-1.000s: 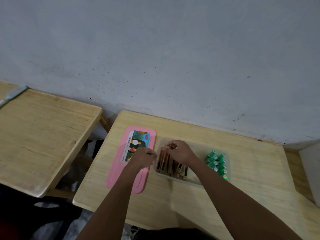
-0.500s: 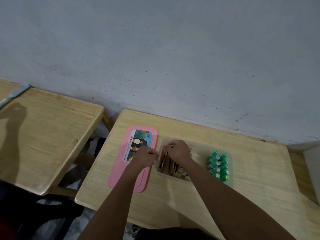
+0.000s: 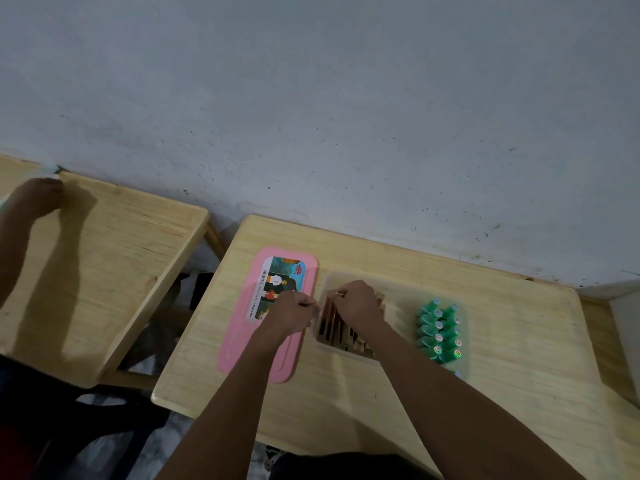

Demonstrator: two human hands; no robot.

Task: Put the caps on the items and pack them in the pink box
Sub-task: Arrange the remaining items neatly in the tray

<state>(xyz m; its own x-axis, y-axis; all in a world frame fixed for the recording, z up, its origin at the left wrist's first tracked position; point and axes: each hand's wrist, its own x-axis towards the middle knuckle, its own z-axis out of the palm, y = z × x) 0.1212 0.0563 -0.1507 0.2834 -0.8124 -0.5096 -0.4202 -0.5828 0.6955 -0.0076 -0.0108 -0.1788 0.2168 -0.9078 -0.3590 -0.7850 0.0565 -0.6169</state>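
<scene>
The pink box [image 3: 242, 344], flat with a picture label on top, lies on the left side of the small wooden table [image 3: 519, 341]. To its right stands a clear tray [image 3: 398, 289] with several brown and gold stick items [image 3: 337, 332] at its left end and several green caps [image 3: 438, 332] at its right end. My left hand [image 3: 294, 311] is a closed fist at the tray's left rim, over the pink box's edge. My right hand [image 3: 356, 306] rests over the sticks, its fingertips pinching a small pale piece. What the left fist holds is hidden.
A second wooden table [image 3: 104, 265] stands to the left across a gap. Another person's hand [image 3: 38, 197] rests on its far corner. A grey wall [image 3: 346, 116] runs close behind both tables. A white object [image 3: 627, 317] sits at the right edge.
Both my hands stayed at the tray's left end, fingers close together. The view tilted slightly down. Another person's hand has come into view on the left table, where only its shadow was.
</scene>
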